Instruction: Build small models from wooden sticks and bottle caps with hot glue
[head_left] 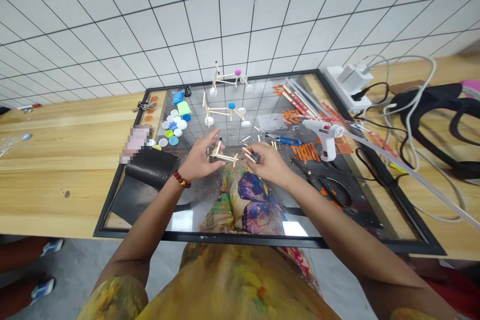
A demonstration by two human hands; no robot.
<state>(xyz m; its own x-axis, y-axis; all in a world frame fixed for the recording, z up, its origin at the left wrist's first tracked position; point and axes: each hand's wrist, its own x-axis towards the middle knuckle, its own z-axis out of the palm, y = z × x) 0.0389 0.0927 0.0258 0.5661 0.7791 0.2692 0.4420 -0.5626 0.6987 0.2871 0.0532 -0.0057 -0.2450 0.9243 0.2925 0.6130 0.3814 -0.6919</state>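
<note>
Two popsicle-stick models point(225, 79) are stood at upper centre on a black-framed glass panel point(262, 239), with bottle caps point(174, 125) to the left and a hot glue gun point(324, 135) to the right. At lower centre, a stick frame point(225, 157) is grasped by the curled fingers of the left hand point(200, 157); short sticks point(249, 155) are pinched by the right hand point(268, 162), just beside it.

Between my fingers point(212, 141) sits one wooden stick frame point(225, 157); beyond them stand two more frames point(219, 109); to their right lie one hot glue gun point(322, 132) and two pairs of scissors point(284, 139).
</note>
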